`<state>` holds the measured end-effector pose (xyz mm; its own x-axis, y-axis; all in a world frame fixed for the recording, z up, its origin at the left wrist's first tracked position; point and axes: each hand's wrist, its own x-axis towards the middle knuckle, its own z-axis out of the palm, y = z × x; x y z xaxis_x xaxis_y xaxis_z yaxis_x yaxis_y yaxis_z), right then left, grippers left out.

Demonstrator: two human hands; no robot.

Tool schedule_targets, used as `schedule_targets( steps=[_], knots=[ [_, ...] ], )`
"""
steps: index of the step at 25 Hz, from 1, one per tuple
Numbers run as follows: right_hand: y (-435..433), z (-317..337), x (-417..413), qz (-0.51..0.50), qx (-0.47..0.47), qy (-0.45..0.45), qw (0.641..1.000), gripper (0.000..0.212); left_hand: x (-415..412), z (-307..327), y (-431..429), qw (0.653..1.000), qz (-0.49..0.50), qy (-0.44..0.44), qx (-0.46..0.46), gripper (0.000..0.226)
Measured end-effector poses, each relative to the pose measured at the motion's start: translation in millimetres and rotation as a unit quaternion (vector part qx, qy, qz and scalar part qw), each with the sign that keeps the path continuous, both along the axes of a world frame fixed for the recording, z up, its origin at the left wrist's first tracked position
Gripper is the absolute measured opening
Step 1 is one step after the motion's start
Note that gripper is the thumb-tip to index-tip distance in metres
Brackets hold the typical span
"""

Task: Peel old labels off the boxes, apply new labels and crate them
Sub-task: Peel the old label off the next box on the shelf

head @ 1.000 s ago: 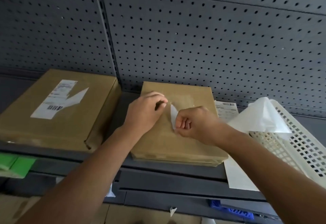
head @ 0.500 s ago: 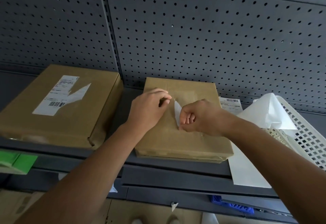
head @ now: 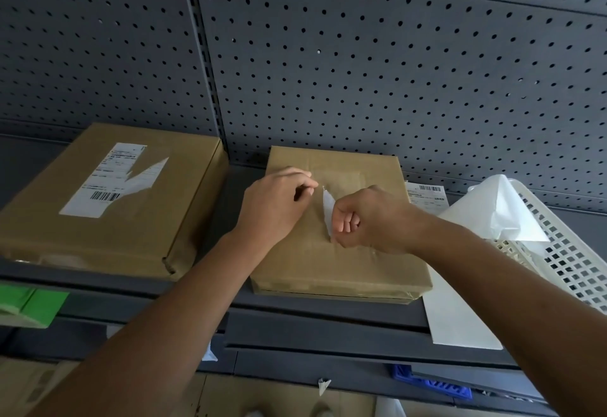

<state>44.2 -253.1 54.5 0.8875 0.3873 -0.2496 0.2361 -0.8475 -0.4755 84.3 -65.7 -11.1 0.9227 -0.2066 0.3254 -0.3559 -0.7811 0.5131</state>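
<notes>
A flat brown cardboard box [head: 338, 268] lies on the grey shelf in the middle. A white scrap of old label [head: 328, 208] stands up from its top. My right hand [head: 368, 219] pinches that scrap with curled fingers. My left hand [head: 276, 206] rests on the box just left of the scrap, fingers curled, fingertips near the scrap's upper tip. A second, larger brown box [head: 108, 209] sits to the left, bearing a partly torn white label [head: 115, 180] with a barcode.
A white perforated crate [head: 568, 252] stands at the right with white backing paper [head: 499, 216] draped in it. A printed label sheet [head: 427, 196] and a white sheet [head: 456, 324] lie beside the middle box. Grey pegboard [head: 361, 71] backs the shelf. Green cartons [head: 29, 305] sit lower left.
My hands keep their hold on the label scrap. The view has shifted slightly, with both hands and boxes sitting a little higher in frame.
</notes>
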Motion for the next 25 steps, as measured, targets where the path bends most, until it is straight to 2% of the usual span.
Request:
schedule_targets(
  steps=[3,6,8,11,14,17,19,21,23,25],
  knots=[
    [-1,-6,-3,-0.026,0.023,-0.030,0.999,0.008,1,-1,1,1.000,-0.002,0.003,-0.008,0.018],
    [-5,-6,-6,-0.045,0.057,-0.019,0.997,0.008,0,-2,-1,1.000,-0.008,0.004,-0.018,0.017],
    [-4,-6,-5,-0.024,0.045,-0.014,0.999,0.006,0,-1,0,1.000,-0.007,0.002,-0.017,0.017],
    [-2,-9,-5,-0.021,0.030,-0.053,0.998,0.005,1,-2,0,1.000,-0.005,0.002,-0.018,0.017],
    [-7,-9,-8,-0.057,0.079,-0.058,0.994,0.006,0,-2,0,1.000,-0.010,0.003,-0.025,0.017],
    [-7,-9,-7,-0.015,0.071,-0.038,0.997,0.006,0,-2,0,1.000,-0.011,0.005,-0.023,0.017],
    [-5,-13,-5,0.002,0.046,-0.067,0.997,0.005,1,-2,1,1.000,-0.009,0.003,-0.023,0.017],
    [-4,-15,-4,-0.026,0.052,-0.104,0.993,0.003,1,-2,1,1.000,-0.009,0.001,-0.022,0.017],
    [-8,-13,-7,-0.043,0.080,-0.095,0.991,0.004,0,-2,0,1.000,-0.010,-0.001,-0.020,0.017],
    [-10,-10,-8,-0.011,0.091,-0.069,0.993,0.005,1,-2,0,1.000,-0.007,-0.001,-0.019,0.017]
  ],
)
